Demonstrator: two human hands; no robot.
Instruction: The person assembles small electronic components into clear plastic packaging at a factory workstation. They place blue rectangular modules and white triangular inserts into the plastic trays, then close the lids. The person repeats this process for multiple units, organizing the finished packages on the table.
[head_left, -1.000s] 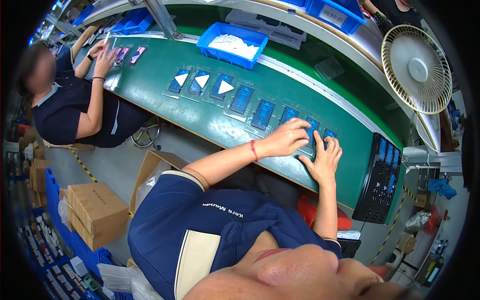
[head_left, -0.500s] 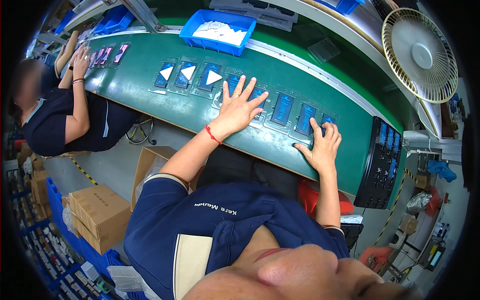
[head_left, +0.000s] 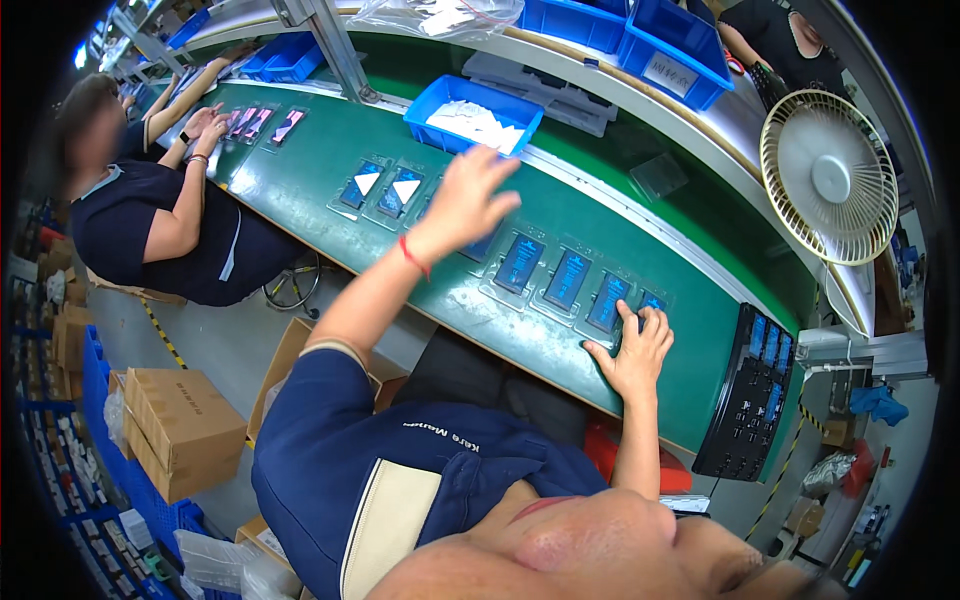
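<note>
A row of flat dark rectangular pieces with blue print, like phone batteries, lies in clear plastic trays along the green bench. My left hand (head_left: pixel 465 203), slightly blurred, is raised over the row, short of a blue bin (head_left: pixel 418 108) with white paper pieces (head_left: pixel 470 122). Its thumb stands apart from the fingers, and nothing shows in it. My right hand (head_left: pixel 637 358) rests at the row's right end, fingers spread, fingertips at a dark piece (head_left: pixel 607 301). White triangles lie on the left pieces (head_left: pixel 400 192); my left hand hides part of the row.
A black tray (head_left: pixel 735 405) with more blue-printed pieces stands at the bench's right end. Beyond it is a fan (head_left: pixel 828 178). Blue bins (head_left: pixel 672 50) sit on the shelf above. At the left a co-worker (head_left: pixel 150 215) handles pink-printed pieces (head_left: pixel 288 125).
My left hand has lifted off the row's middle pieces and moved up toward the blue bin. My right hand stays at the right end. The view has shifted.
</note>
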